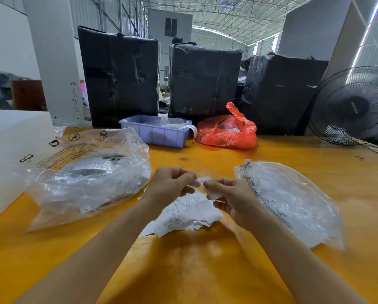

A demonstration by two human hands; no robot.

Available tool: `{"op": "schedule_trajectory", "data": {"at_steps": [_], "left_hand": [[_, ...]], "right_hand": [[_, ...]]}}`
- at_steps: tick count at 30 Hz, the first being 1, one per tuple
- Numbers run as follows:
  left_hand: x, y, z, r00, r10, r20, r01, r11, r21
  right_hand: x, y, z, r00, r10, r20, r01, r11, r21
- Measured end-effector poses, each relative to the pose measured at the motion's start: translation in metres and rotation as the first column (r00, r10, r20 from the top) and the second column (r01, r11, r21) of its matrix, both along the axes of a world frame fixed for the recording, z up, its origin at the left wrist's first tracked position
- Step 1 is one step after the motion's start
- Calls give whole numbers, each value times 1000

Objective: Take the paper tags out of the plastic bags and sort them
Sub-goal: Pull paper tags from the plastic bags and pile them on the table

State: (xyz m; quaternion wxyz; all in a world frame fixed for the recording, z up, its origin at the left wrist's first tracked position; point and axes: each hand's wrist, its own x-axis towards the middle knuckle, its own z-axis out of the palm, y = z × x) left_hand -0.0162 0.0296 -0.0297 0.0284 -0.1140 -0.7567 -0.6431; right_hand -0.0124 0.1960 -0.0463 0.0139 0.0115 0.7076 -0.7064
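- The two bare forearms reach in from the near edge over the yellow-orange table (205, 270), whose top is smooth and glossy enough to throw back soft reflections.
- The left hand (172, 183) has its fingers curled, pinching what looks like a small clear plastic bag; blur hides its outline.
- The right hand (229, 196) pinches a small white paper tag (213, 195) between thumb and fingers, just beside the left hand, as if drawing it out.
- Beneath both hands lies a loose pile of paper tags (183, 216): flat white rectangles with fine black print, overlapping at all angles. They look taken out but not yet sorted.
- To the left sits a big clear plastic bag (89, 172), crinkled and shiny, printed with yellow text and black symbols, holding more tags and small bags, so much seems left.
- To the right lies a flatter clear bag (293, 205), thin and limp, with black print along its edge; I cannot tell what it holds.
- Well behind stand a lilac plastic bin (155, 132) and a knotted red carrier bag (227, 130).
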Motion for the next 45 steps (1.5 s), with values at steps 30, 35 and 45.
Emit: {"op": "schedule_trajectory", "data": {"at_steps": [30,35,45], "left_hand": [[-6,-7,-7,990,108,92,-110,994,9],[-1,-6,-4,992,48,119,-47,999,-17],[1,-1,-2,971,-2,237,-6,1000,30]], "right_hand": [[6,-6,7,968,-138,-211,122,989,-87],[8,-2,13,949,-171,-264,144,983,-117],[11,-3,14,916,-93,-391,72,995,-68]]}}
